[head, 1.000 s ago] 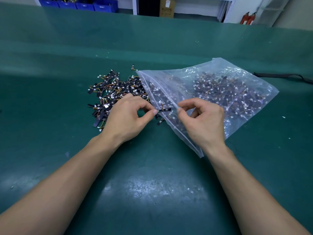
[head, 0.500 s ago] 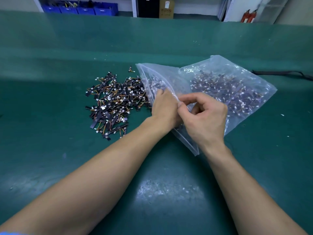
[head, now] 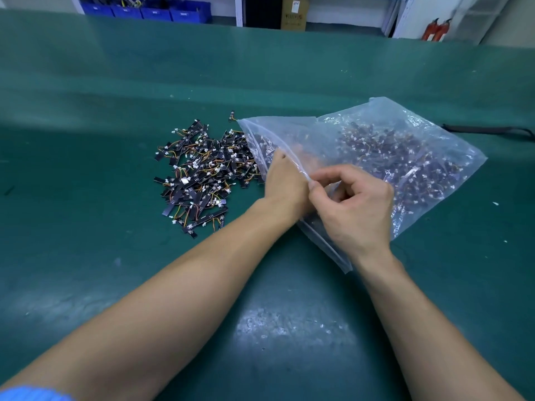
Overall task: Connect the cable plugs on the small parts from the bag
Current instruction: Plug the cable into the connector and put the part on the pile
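A clear plastic bag (head: 376,146) full of small black parts with thin wires and white plugs lies on the green table. Its open mouth faces left. My left hand (head: 285,183) reaches into that mouth; its fingers are hidden under the plastic, so what they hold cannot be seen. My right hand (head: 351,206) pinches the upper edge of the bag's opening between thumb and forefinger and holds it up. A loose pile of the same small parts (head: 202,172) lies on the table just left of the bag.
The green table mat (head: 115,270) stretches all around. A black cable (head: 489,130) lies at the far right behind the bag. Blue bins (head: 150,11) and a cardboard box (head: 293,13) stand beyond the table's far edge.
A second ago my left hand held a small black part by the pile. It has since moved right into the bag's mouth, while my right hand took hold of the bag's edge.
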The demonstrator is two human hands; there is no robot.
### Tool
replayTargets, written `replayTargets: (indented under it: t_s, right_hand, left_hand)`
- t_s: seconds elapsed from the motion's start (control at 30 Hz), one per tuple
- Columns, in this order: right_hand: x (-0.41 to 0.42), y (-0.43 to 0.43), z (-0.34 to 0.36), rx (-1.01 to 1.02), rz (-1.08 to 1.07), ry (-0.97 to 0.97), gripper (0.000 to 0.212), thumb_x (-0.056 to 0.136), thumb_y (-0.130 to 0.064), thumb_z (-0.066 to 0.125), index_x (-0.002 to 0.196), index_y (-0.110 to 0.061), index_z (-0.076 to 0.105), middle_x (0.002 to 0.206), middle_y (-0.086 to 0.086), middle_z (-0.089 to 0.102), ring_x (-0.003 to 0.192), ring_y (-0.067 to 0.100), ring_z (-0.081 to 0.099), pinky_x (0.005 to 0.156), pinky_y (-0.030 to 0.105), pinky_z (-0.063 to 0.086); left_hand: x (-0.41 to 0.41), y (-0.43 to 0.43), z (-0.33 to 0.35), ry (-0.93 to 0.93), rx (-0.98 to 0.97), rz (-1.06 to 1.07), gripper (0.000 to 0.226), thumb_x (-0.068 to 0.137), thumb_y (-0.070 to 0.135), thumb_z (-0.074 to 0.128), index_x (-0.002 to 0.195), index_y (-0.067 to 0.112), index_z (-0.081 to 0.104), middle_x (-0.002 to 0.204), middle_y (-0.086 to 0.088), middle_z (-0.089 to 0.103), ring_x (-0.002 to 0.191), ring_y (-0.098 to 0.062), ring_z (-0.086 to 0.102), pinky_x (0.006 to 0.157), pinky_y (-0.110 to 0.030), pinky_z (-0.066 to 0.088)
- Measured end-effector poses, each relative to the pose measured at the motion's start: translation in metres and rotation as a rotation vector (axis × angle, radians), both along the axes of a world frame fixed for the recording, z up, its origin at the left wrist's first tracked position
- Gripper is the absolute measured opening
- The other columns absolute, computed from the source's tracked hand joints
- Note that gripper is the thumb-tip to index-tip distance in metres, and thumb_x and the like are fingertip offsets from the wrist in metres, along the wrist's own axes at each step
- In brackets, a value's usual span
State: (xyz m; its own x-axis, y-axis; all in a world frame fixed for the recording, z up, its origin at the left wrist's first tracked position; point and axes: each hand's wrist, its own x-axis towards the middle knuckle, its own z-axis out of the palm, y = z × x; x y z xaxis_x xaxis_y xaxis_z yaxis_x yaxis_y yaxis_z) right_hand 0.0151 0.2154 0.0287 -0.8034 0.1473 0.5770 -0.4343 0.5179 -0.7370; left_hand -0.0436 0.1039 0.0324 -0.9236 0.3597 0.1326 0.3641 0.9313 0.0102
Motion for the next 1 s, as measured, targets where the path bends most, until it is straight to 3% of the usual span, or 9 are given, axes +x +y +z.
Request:
replayTargets:
  t_s: [0.07, 0.13, 0.33, 0.47, 0.6, 0.87, 1.0]
  right_hand:
    - [-0.001, 0.0, -0.002, 0.014, 0.01, -0.019, 0.016, 0.077, -0.013, 0.074, 0.08, -0.028, 0.076, 0.063, -0.022, 0.061, 0.05, 0.008, 0.05, 0.057, 0.012, 0.038]
    - [-0.002, 0.0, -0.005, 0.043, 0.021, -0.047, 0.014, 0.077, -0.015, 0.075, 0.08, -0.028, 0.076, 0.067, -0.025, 0.064, 0.051, 0.009, 0.051, 0.056, 0.011, 0.038]
    - [-0.005, -0.001, -0.016, 0.151, 0.081, -0.222, 0.011, 0.078, -0.018, 0.081, 0.079, -0.028, 0.077, 0.074, -0.023, 0.069, 0.053, 0.0, 0.055, 0.056, 0.007, 0.038]
    - [-0.005, -0.002, -0.021, 0.232, 0.135, -0.377, 0.011, 0.078, -0.021, 0.085, 0.08, -0.029, 0.077, 0.071, -0.023, 0.069, 0.055, -0.005, 0.058, 0.057, 0.008, 0.043]
    - [-0.005, -0.003, -0.022, 0.241, 0.134, -0.42, 0.009, 0.079, -0.027, 0.084, 0.079, -0.03, 0.076, 0.071, -0.024, 0.07, 0.055, -0.007, 0.057, 0.056, 0.007, 0.043]
    - [-0.005, -0.002, -0.024, 0.238, 0.128, -0.414, 0.007, 0.08, -0.028, 0.081, 0.077, -0.031, 0.077, 0.068, -0.023, 0.069, 0.052, -0.005, 0.055, 0.054, 0.008, 0.041]
    - [-0.005, -0.001, -0.024, 0.228, 0.131, -0.407, 0.007, 0.082, -0.03, 0.08, 0.076, -0.033, 0.076, 0.067, -0.025, 0.068, 0.052, -0.004, 0.056, 0.053, 0.006, 0.04]
  left_hand:
    - [0.004, -0.01, -0.005, 0.049, 0.081, 0.049, 0.025, 0.098, 0.03, 0.047, 0.08, 0.02, 0.062, 0.088, -0.001, 0.056, 0.113, -0.025, 0.048, 0.089, -0.026, 0.026]
    - [0.016, -0.026, -0.003, 0.093, 0.154, 0.038, 0.037, 0.095, 0.039, 0.052, 0.062, 0.023, 0.049, 0.073, 0.003, 0.048, 0.107, -0.025, 0.047, 0.086, -0.036, 0.024]
    - [0.023, -0.093, -0.013, 0.183, 0.403, 0.064, 0.022, 0.089, 0.05, 0.064, 0.077, 0.031, 0.063, 0.069, 0.019, 0.051, 0.088, -0.014, 0.041, 0.076, -0.033, 0.019]
    - [0.024, -0.128, -0.012, 0.278, 0.48, 0.215, 0.01, 0.087, 0.041, 0.07, 0.088, 0.031, 0.069, 0.077, 0.015, 0.057, 0.093, -0.019, 0.046, 0.082, -0.035, 0.028]
    - [0.016, -0.139, -0.015, 0.255, 0.411, 0.341, 0.023, 0.089, 0.047, 0.067, 0.106, 0.033, 0.072, 0.098, 0.008, 0.064, 0.107, -0.024, 0.046, 0.09, -0.038, 0.03]
    - [0.015, -0.133, -0.02, 0.284, 0.355, 0.3, 0.006, 0.088, 0.033, 0.07, 0.09, 0.032, 0.076, 0.091, 0.01, 0.064, 0.104, -0.024, 0.046, 0.089, -0.038, 0.028]
    - [0.017, -0.132, -0.018, 0.366, 0.377, 0.287, 0.007, 0.093, 0.03, 0.068, 0.093, 0.027, 0.075, 0.098, 0.006, 0.062, 0.103, -0.027, 0.046, 0.084, -0.034, 0.024]
